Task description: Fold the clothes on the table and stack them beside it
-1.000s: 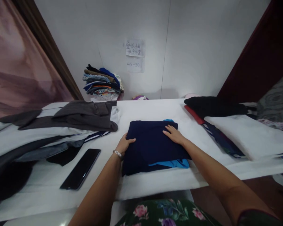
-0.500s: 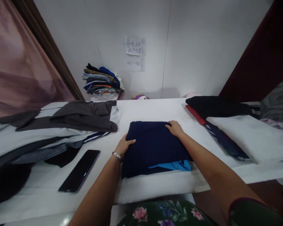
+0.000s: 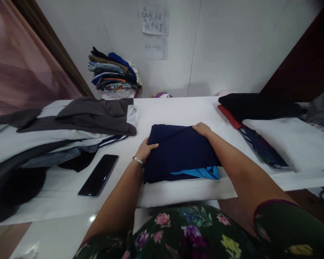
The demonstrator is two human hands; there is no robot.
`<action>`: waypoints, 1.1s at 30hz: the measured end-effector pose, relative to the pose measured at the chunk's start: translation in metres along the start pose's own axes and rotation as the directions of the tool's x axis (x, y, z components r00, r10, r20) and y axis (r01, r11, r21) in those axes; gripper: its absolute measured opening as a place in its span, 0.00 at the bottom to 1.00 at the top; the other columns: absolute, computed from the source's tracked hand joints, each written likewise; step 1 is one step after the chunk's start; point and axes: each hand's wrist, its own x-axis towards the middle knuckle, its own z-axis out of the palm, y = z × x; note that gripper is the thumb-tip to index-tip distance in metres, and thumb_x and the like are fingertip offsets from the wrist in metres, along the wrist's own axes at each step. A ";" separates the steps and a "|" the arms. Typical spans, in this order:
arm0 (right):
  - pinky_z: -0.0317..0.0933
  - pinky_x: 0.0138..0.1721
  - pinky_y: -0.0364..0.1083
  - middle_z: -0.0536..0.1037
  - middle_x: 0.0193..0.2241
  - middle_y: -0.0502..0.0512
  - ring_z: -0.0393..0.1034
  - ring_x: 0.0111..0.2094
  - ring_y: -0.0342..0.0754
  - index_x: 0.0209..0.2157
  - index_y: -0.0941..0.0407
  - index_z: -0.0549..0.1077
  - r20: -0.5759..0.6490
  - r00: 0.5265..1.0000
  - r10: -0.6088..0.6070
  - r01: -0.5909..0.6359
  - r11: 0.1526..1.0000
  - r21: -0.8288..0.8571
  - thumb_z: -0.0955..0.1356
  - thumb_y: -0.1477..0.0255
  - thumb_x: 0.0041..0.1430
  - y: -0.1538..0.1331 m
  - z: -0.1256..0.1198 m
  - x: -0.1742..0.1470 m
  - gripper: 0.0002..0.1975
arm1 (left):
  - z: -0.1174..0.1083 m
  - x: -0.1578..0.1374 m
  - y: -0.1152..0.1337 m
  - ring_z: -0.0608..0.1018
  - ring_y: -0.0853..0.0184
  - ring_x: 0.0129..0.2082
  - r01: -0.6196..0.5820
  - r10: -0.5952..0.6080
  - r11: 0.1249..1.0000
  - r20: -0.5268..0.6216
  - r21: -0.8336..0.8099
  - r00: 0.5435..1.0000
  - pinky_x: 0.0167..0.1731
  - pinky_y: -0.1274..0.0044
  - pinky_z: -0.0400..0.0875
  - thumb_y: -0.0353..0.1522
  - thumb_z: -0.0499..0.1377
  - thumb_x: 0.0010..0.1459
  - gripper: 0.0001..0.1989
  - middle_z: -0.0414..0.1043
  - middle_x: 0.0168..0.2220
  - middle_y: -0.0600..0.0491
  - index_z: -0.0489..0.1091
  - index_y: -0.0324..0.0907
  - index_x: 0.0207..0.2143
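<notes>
Navy cloth (image 3: 180, 151) lies folded on the desk (image 3: 175, 111), and from where I stand the left hand (image 3: 145, 149), clasping its left edge, should hold firm while the right hand (image 3: 202, 130), gripping its far right corner, gently draws the creased top flat.

A garment (image 3: 178, 151) is lying by the middle of the table's (image 3: 175, 111) front edge. To its left, also toward that edge, a phone (image 3: 98, 175) is lying apart from it. A clothing heap (image 3: 91, 117) is covering the table's left end, stretching along the far edge. A clothing pile (image 3: 275, 135) is occupying the right end. Behind the far edge, left of its middle, a clothing stack (image 3: 115, 73) is standing before the wall (image 3: 226, 46).
</notes>
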 end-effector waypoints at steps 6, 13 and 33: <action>0.53 0.56 0.57 0.69 0.56 0.62 0.61 0.56 0.60 0.56 0.56 0.66 -0.052 0.999 -0.011 0.014 0.999 0.051 0.64 0.54 0.57 0.002 0.000 -0.005 0.29 | -0.001 0.001 -0.001 0.77 0.65 0.30 -0.017 0.017 0.998 0.004 0.052 1.000 0.36 0.71 0.73 0.27 0.68 0.38 0.30 0.77 0.35 0.51 0.69 0.38 0.48; 0.56 0.56 0.49 0.68 0.57 0.60 0.62 0.56 0.52 0.55 0.61 0.68 -0.329 0.938 -0.113 0.228 0.914 0.335 0.64 0.64 0.60 0.012 -0.028 -0.058 0.25 | 0.000 0.001 0.002 0.77 0.66 0.29 -0.030 0.029 0.996 0.009 0.083 1.000 0.37 0.72 0.73 0.28 0.68 0.37 0.26 0.76 0.32 0.52 0.71 0.37 0.43; 0.52 0.60 0.62 0.62 0.61 0.59 0.51 0.63 0.58 0.59 0.51 0.62 -0.254 0.788 -0.561 0.578 0.816 -0.007 0.68 0.61 0.58 0.051 0.011 -0.229 0.29 | -0.001 0.001 0.002 0.77 0.66 0.28 -0.031 0.028 0.996 0.026 0.087 0.999 0.35 0.72 0.73 0.30 0.69 0.36 0.28 0.77 0.32 0.51 0.71 0.37 0.44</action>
